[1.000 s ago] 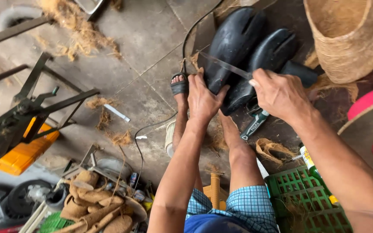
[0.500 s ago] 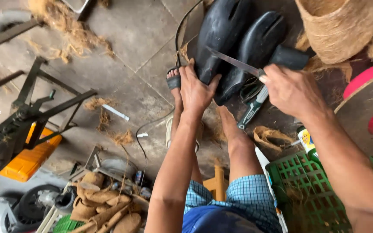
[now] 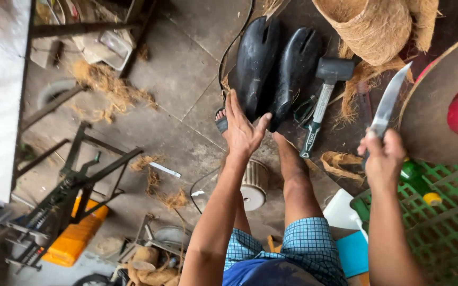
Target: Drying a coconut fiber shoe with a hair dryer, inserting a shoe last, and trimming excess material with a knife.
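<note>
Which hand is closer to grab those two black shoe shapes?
Left, probably. The left hand is open, right at the black shoe forms. The right hand is off to the side, gripping a knife.

Two shoe lasts [image 3: 276, 69] lie side by side on the floor [image 3: 186, 79] at upper centre, the left hand [image 3: 244, 130] resting against their near ends. A mallet [image 3: 322, 98] lies just right of them, below a fibre basket [image 3: 372, 26] at the top. The right hand [image 3: 382, 159] holds a knife [image 3: 389, 103] upright at right, above a plastic crate [image 3: 441, 212] in the lower right. A metal stand [image 3: 75, 180] sits at lower left.
</note>
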